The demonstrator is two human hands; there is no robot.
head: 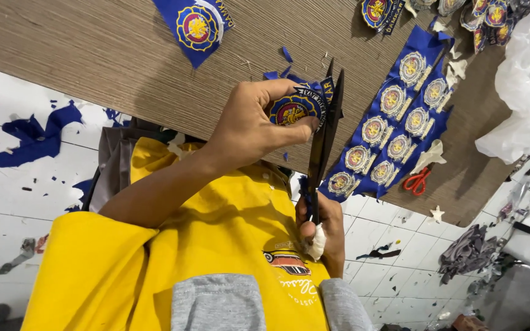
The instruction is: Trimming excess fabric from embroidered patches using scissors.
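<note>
White tiled floor, blue fabric scraps; brown woven-grain desk (93,43) above lap. Left hand (249,129) fingers pinched shut on round embroidered patch (292,109), held over desk edge. Right hand (321,230) closed round handles of black scissors (325,138), blades nearly shut at patch rim. Patch: light, thin, floppy yet stitched-stiff, likely best pinched at edge, clear of blades. Count: one blue strip (394,122) with roughly ten uncut patches, one red scissors (416,181), one cut patch (197,26).

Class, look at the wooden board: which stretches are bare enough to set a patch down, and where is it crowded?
The board is bare left of the loose badge, up to the left hand. It is crowded on the right: blue strip of badges, red scissors, badge pile, white plastic.
</note>
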